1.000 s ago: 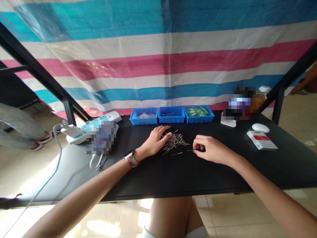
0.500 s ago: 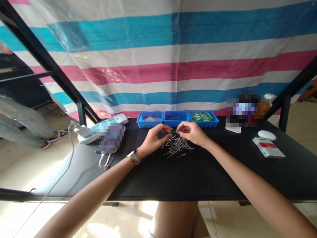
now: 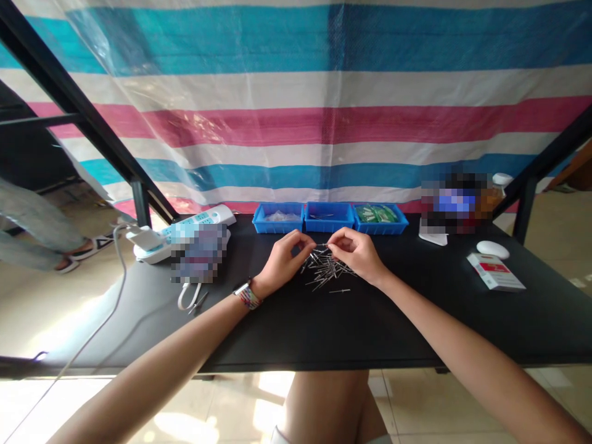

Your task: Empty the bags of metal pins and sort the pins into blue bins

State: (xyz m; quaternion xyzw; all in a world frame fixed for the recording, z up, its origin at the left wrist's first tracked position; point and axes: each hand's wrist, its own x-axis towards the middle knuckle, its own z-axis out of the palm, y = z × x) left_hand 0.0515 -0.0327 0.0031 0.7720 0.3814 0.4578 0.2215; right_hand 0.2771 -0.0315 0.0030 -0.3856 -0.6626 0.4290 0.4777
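Observation:
A loose pile of thin metal pins (image 3: 326, 269) lies on the black table (image 3: 324, 327). Just above the pile's far edge, my left hand (image 3: 283, 261) and my right hand (image 3: 355, 253) meet with fingers pinched. A single thin pin (image 3: 321, 246) spans between the two pinches. One stray pin (image 3: 340, 290) lies alone nearer to me. My left wrist wears a watch and a beaded band.
Three blue trays (image 3: 328, 217) line the table's back edge: clear bags, pins, green packets. A white power strip (image 3: 185, 232) and small cutters (image 3: 192, 298) lie left. A white mouse (image 3: 493, 249) and red-white box (image 3: 494, 272) lie right. A person's legs (image 3: 41, 234) pass far left.
My right hand lifted from the table in front of the pile and moved up to meet my left hand, which rose off the pins; both now pinch one pin.

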